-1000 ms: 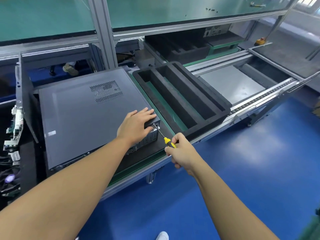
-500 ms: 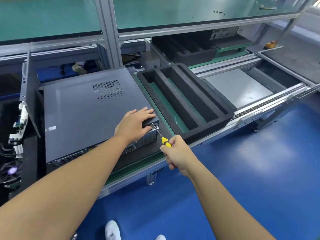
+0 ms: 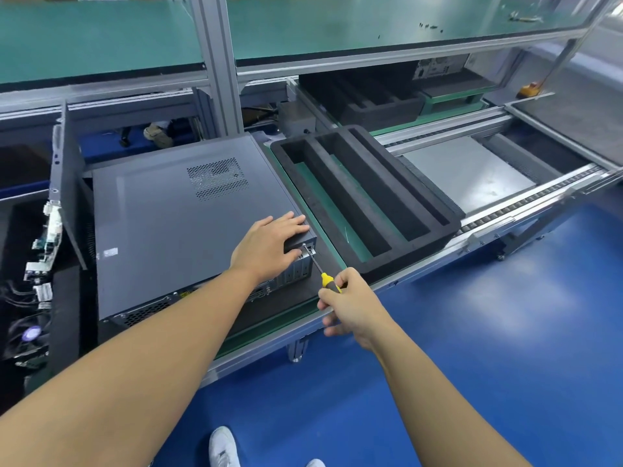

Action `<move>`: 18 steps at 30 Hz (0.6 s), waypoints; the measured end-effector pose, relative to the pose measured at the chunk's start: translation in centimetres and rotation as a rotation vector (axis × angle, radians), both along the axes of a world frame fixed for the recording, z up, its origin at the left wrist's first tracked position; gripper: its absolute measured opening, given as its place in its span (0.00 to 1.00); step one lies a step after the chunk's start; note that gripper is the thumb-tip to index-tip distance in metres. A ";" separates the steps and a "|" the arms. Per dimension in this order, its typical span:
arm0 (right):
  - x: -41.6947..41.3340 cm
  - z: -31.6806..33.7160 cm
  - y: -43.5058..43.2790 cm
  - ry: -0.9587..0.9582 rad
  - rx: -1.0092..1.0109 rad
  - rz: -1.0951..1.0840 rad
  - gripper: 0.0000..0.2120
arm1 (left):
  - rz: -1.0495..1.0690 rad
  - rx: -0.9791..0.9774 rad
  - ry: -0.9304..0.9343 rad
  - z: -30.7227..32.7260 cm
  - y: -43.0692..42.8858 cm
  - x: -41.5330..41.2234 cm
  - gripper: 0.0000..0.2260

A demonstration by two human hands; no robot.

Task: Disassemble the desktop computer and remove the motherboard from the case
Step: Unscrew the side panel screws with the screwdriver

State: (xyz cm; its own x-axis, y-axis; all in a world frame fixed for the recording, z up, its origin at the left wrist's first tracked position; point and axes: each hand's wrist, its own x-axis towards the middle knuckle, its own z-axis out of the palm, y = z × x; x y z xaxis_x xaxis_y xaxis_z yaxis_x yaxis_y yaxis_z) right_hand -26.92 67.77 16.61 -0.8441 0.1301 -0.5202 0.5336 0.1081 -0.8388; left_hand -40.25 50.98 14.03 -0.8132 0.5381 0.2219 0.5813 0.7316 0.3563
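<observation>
foam tray point(image 3: 367, 203) just right of case point(image 3: 175, 230), upright panel point(image 3: 65, 193) left

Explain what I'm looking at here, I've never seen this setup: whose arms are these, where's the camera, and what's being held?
There is no machine: the arms belong to a person, and the one camera sits on their head, looking forward and down. On the green belt lies a closed computer case, flat on its side, with an empty black foam tray beside it to the right. The left grip, a bare hand, rests flat on the case's near right corner, steadying it. The right grip holds a yellow-handled screwdriver, its tip set against the back of the case at that corner, apparently at a screw. The side panel is not yet off.
</observation>
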 end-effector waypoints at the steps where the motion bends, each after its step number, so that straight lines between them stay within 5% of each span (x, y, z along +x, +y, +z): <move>1: -0.1 0.1 0.0 0.003 0.024 0.014 0.10 | -0.001 -0.005 0.002 0.0 0.0 0.0 0.24; 7: -0.5 0.2 0.1 -0.166 0.034 -0.038 0.14 | -0.001 -0.016 0.001 0.0 0.0 0.0 0.24; 12: 0.0 0.1 0.4 0.010 0.094 0.002 0.03 | 0.002 -0.025 0.001 0.3 0.1 0.1 0.24; 18: -0.2 0.1 0.2 0.016 0.052 -0.003 0.09 | -0.007 -0.018 0.013 0.2 0.2 0.2 0.23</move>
State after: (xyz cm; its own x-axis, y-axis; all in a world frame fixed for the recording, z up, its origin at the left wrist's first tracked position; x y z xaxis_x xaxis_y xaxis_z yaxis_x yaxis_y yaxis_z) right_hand -27.11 67.94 16.75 -0.8517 0.1591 -0.4993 0.5208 0.1503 -0.8403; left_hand -40.06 51.13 14.23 -0.8064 0.5478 0.2227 0.5910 0.7338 0.3351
